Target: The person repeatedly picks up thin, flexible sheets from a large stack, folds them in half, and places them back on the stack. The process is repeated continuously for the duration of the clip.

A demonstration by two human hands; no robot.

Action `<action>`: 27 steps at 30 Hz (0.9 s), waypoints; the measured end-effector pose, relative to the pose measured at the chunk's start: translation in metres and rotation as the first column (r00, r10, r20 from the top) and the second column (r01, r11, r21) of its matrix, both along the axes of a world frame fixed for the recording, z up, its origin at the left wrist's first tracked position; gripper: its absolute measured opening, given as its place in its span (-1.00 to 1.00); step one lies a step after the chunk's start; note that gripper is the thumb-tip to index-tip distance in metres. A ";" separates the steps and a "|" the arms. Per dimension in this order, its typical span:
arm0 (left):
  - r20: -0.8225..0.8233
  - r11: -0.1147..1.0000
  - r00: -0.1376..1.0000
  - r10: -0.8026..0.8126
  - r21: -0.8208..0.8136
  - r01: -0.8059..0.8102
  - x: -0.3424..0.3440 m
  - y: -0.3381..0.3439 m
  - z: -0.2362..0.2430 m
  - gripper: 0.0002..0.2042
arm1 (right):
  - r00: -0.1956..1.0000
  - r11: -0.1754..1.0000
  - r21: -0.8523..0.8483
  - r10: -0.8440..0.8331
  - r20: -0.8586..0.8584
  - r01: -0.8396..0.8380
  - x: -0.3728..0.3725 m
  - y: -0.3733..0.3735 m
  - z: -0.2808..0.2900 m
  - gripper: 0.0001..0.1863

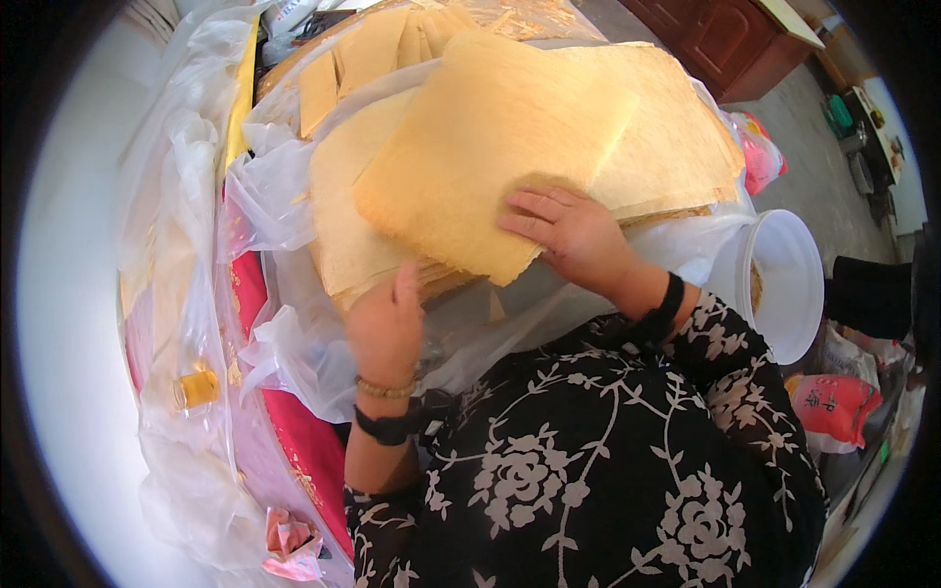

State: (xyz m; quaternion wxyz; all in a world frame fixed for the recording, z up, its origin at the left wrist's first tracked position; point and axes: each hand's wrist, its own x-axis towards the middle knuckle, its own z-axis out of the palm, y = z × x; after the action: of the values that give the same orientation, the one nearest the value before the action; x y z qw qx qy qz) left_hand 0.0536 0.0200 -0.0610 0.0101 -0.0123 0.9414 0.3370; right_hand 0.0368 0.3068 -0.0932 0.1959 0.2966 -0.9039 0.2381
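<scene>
My right hand [567,233] grips the right edge of a thin tan sheet [490,127], its fingers lying over the top and its thumb hidden. The sheet lies askew across layered stacks of paler sheets [667,127] with ragged edges. My left hand [385,323] is at the front left edge of the lower stack, slightly blurred, one finger pointing upward; what it holds, if anything, cannot be made out. Crumpled translucent plastic [284,353] lies beneath and around the stacks.
Cut strips [363,54] lie behind the stacks. A white plastic tub [794,284] stands at right, a red-and-white bag [828,402] below it. A small jar [196,390] sits on plastic at left, beside red fabric [294,451]. A wooden cabinet [725,49] stands back right.
</scene>
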 end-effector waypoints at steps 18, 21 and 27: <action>-0.098 0.695 0.798 -0.595 0.436 0.572 -0.113 0.024 -0.011 -0.70 | 0.745 0.706 -0.579 0.109 0.658 0.408 0.024 0.121 0.010 -0.73; 0.071 0.796 0.924 -0.375 0.536 0.282 -0.120 0.041 -0.017 -0.71 | 0.718 0.628 -0.583 0.055 0.694 0.516 0.009 0.110 0.020 -0.69; 0.130 0.886 0.955 -0.266 0.424 0.189 -0.136 0.058 -0.021 -0.62 | 0.453 0.692 0.097 -0.564 0.690 0.715 -0.010 0.094 0.041 -0.54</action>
State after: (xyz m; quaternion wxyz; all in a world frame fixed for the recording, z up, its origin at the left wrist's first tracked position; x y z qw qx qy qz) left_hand -0.0823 0.0778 -0.0816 0.1392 0.0699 0.8405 0.5190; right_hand 0.0263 0.4006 -0.0518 -0.0398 -0.1974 -0.9227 0.3288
